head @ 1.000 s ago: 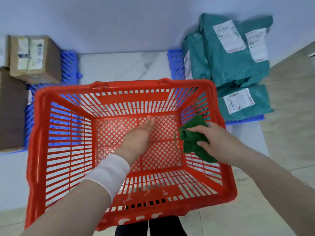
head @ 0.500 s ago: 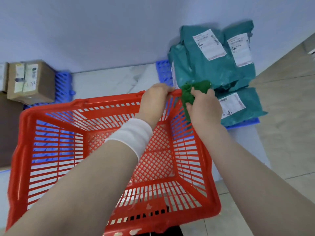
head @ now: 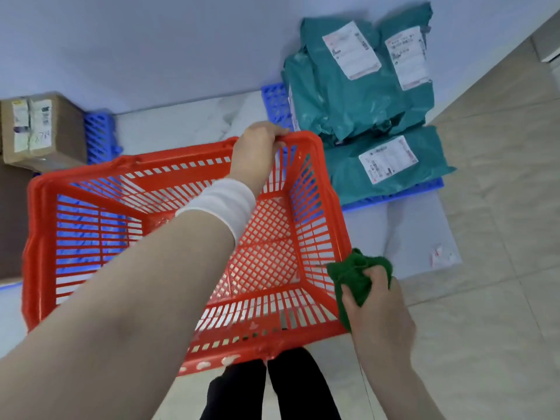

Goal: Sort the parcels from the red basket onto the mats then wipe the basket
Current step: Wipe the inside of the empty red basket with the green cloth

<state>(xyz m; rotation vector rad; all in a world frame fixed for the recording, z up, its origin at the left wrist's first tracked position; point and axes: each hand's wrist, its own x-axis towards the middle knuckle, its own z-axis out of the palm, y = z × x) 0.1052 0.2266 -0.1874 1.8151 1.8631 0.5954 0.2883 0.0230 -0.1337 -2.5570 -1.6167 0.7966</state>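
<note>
The red basket (head: pixel 42 237) stands on the floor below me with nothing inside it. My left hand (head: pixel 256 150) grips its far rim near the right corner. My right hand (head: pixel 377 301) holds a bunched green cloth (head: pixel 351 274) against the basket's right rim, close to the near corner. Teal mailer parcels (head: pixel 357 95) with white labels are piled on a blue mat (head: pixel 274 101) at the back right. Brown cardboard boxes (head: pixel 39 128) sit on another blue mat (head: pixel 100 137) at the back left.
A pale wall runs along the back. A grey sheet (head: pixel 415 237) lies on the tiled floor right of the basket. My dark trouser legs (head: pixel 272 389) show just below the basket's near edge.
My right hand has slid the green cloth along the right rim from the far corner to the near corner. My left hand keeps its grip on the far rim.
</note>
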